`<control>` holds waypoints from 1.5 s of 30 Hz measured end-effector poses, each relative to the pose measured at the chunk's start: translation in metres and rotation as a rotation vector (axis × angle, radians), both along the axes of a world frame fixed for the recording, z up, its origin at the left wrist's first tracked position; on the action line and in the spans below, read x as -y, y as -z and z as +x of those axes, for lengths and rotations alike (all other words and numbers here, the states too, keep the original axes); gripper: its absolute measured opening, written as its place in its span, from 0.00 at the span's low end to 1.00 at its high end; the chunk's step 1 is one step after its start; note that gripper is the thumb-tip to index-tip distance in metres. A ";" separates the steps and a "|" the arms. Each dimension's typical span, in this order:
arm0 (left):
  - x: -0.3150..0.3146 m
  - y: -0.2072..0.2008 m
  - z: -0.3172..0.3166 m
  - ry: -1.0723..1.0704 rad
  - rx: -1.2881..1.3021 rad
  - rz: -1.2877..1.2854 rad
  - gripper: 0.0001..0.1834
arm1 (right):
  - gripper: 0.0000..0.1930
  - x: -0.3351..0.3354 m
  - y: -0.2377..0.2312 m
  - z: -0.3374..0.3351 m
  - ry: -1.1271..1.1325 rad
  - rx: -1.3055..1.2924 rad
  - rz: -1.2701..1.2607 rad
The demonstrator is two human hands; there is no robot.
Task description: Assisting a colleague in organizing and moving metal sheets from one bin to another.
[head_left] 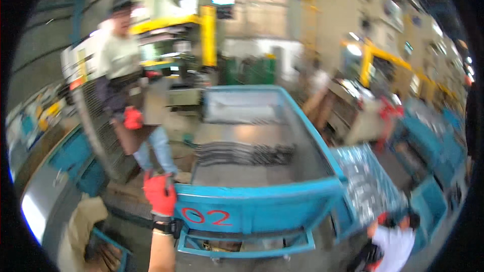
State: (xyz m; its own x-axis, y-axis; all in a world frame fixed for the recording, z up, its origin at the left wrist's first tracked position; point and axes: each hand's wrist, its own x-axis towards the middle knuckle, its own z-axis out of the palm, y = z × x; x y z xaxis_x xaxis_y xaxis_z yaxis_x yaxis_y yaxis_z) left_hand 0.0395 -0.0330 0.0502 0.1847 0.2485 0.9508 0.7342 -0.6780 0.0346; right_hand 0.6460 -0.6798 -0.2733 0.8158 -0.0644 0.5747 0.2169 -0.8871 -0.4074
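Observation:
A large blue metal cart point(262, 195) with an open top stands in front of me. My left hand point(160, 191), in a red glove with a black band at the wrist, is closed on the near left corner of its rim. Inside the cart, dark ribbed metal parts point(242, 154) lie in a row across the floor, with another row farther back. The picture is blurred, so their exact kind is unclear. My right hand is out of view.
At the left a person point(121, 65) in a light top and red gloves stands beside the cart. Another person point(396, 244) in white is at the lower right. A blue bin point(365, 176) of plastic-covered parts stands along the right side. Yellow-framed machines point(209, 35) stand behind.

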 end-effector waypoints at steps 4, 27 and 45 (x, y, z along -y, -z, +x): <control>0.001 -0.002 -0.007 0.004 -0.011 -0.060 0.20 | 0.32 -0.065 -0.082 -0.040 0.032 0.139 -0.097; 0.005 -0.002 -0.011 0.011 0.017 -0.039 0.22 | 0.10 -0.403 -0.355 -0.094 -1.366 0.446 0.042; 0.002 -0.006 0.010 -0.065 0.080 -0.068 0.14 | 0.14 -0.423 -0.352 -0.069 -1.420 0.346 0.034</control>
